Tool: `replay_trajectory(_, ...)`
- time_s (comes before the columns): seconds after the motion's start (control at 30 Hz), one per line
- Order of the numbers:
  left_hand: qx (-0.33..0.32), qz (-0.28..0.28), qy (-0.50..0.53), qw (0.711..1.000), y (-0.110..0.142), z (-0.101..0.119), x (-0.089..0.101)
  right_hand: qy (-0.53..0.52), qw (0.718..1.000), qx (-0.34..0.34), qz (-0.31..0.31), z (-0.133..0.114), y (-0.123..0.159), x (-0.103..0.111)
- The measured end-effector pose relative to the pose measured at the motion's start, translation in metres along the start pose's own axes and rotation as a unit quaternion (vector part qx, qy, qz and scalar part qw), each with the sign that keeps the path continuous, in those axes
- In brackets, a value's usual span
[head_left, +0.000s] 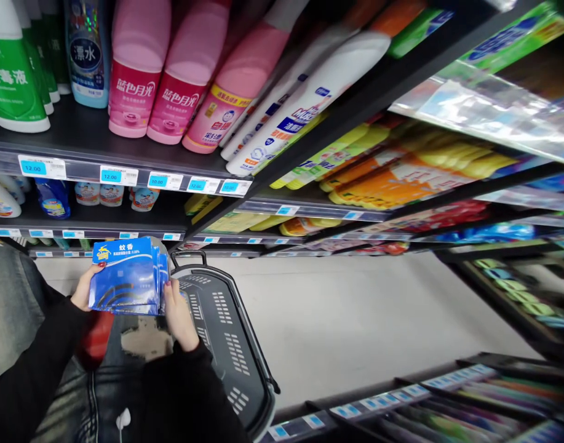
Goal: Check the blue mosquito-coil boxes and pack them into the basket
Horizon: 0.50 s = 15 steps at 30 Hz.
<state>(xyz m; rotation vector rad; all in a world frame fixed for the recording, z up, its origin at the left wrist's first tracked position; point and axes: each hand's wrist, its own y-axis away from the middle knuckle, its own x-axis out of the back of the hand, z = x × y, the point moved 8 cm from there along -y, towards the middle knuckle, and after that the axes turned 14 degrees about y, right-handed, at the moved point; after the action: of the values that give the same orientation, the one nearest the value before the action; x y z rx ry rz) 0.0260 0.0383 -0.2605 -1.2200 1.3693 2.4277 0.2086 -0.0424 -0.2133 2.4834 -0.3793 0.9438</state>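
Note:
Several blue mosquito coil boxes (pixel 125 277) lie stacked together between my two hands, the top one's printed face turned up. My left hand (pixel 84 288) grips the stack at its left edge, thumb on top. On the right edge, my right hand (pixel 180 314) holds it too, with the thumb along the side and the other fingers hidden underneath. Just to the right of the boxes, a dark grey shopping basket (pixel 230 344) with slotted openings sits low, partly covered by my right sleeve.
A shelf (pixel 79 138) in front carries pink bottles (pixel 136 74), a white bottle (pixel 304 104) and a green-labelled bottle (pixel 14 74), with price tags (pixel 118 176) along its edge. Orange packages (pixel 392 172) line shelves further right. Pale floor (pixel 355 314) runs between them and a lower-right rack (pixel 401 394).

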Motion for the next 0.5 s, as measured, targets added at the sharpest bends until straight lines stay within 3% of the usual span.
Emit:
replay_trajectory(0.07, -0.011, 0.007, -0.002, 1.0, -0.001, 0.0, 0.002, 0.015, 1.0, 0.01, -0.026, -0.007, 0.0, 0.005)
replay_trajectory(0.23, -0.026, 0.029, -0.026, 0.999, -0.002, -0.004, 0.004, 0.04, 0.998, 0.016, 0.04, -0.03, -0.002, 0.028)
replay_trajectory(0.4, -0.016, -0.09, 0.02, 0.996, 0.0, -0.01, -0.021, 0.06, 0.997, 0.015, 0.051, -0.041, -0.005, 0.019)
replay_trajectory(0.5, 0.012, -0.125, 0.026, 0.992, -0.001, -0.015, -0.028, 0.026, 0.998, 0.024, 0.055, -0.035, -0.008, 0.014)
